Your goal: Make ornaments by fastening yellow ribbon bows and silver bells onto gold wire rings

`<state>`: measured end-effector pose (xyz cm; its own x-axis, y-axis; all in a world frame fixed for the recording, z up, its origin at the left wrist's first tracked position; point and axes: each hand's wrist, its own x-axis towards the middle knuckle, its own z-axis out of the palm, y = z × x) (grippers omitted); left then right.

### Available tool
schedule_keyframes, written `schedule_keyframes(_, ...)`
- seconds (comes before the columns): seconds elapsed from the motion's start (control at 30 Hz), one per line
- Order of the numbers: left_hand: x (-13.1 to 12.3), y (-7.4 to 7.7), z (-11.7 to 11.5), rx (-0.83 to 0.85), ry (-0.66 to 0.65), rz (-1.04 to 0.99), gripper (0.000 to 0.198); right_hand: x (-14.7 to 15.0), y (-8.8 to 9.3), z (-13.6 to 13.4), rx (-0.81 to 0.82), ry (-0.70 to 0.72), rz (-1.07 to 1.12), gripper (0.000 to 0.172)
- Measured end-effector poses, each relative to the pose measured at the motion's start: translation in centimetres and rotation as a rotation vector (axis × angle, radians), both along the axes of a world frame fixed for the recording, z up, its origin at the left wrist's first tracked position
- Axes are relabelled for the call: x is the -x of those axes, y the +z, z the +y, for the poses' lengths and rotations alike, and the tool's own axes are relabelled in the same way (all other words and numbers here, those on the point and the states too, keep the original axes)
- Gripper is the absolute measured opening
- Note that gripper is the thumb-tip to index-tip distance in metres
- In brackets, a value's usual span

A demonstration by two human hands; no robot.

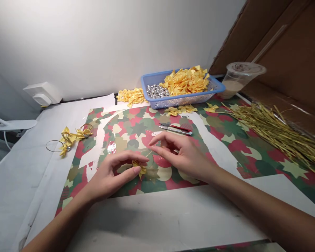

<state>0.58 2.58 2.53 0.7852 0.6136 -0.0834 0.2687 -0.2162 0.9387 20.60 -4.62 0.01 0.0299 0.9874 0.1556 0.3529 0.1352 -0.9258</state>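
Observation:
My left hand [115,171] is closed, with a small yellow ribbon bow [142,170] held between thumb and fingers and partly hidden by them. Close by on the right, my right hand [178,148] pinches a thin pale strand [148,153] that runs down toward the bow. Whether the strand is thread or wire is too fine to tell. Just beyond my right hand, thread snips [176,128] with a red and a grey side lie on the camouflage-patterned sheet [136,120].
A blue basket [162,103] holds yellow bows [186,82] and silver beads [157,91]. More bows [131,96] lie beside it. Finished-looking bow rings [68,140] sit left. A plastic cup [236,78] and a bundle of golden-green strips [275,129] stand right, by cardboard [291,70].

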Motion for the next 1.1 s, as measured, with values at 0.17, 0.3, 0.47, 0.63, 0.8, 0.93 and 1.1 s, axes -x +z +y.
schedule_keyframes(0.17, -0.1, -0.3, -0.3, 0.162, 0.005, -0.088, 0.015, -0.3, -0.3, 0.2, 0.021, 0.019, 0.005, 0.016)
schedule_keyframes(0.3, -0.2, -0.7, -0.5, 0.298, 0.054, -0.13, 0.017, -0.3, -0.3, 0.2, 0.015, 0.04, 0.025, 0.017)
schedule_keyframes(0.47, -0.3, -0.8, -0.5, 0.203, -0.018, -0.091, 0.016, -0.1, -0.3, 0.2, -0.022, -0.003, 0.036, 0.017)
schedule_keyframes(0.63, -0.2, -0.7, -0.5, 0.032, -0.079, 0.019, 0.017, -0.3, 0.0, 0.5, -0.056, -0.024, -0.016, 0.019)
schedule_keyframes(0.8, -0.2, -0.7, -0.4, -0.096, -0.105, 0.003, 0.017, -3.5, 0.3, 1.5, -0.165, -0.31, -0.38, 0.014)
schedule_keyframes(0.93, -0.2, -0.7, -0.2, -0.144, -0.103, -0.031, 0.018, -6.7, -0.3, 2.3, 0.137, -0.327, -0.517, 0.022)
schedule_keyframes(1.1, -0.1, -0.8, 0.0, -0.139, -0.084, -0.038, 0.023, -7.7, -0.5, 2.9, 0.228, -0.206, -0.499, 0.017)
